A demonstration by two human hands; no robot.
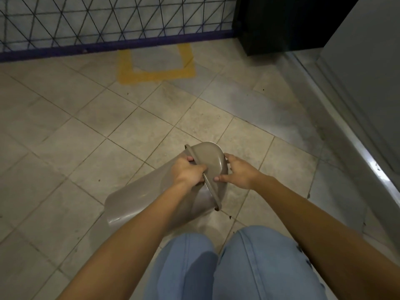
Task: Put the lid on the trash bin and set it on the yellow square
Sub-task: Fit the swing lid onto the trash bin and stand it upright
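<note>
Tiled floor (65, 126), yellow square (155, 75) far off by a mesh fence (108, 20). Near, the trash bin (138, 200) lies tilted, lid (211, 156) at its mouth; left hand (188, 172) curls fingers over the rim, right hand (238, 172) cups the lid. Probably light, slick plastic: grip the rim

There was one trash bin (134, 198), one lid (210, 156), one yellow square (155, 75) at upper centre, one wire fence (86, 22), and two hands: left hand (190, 169), right hand (240, 172).

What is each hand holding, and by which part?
Left hand grips the rim where lid meets trash bin; right hand cups the lid's domed side.
</note>
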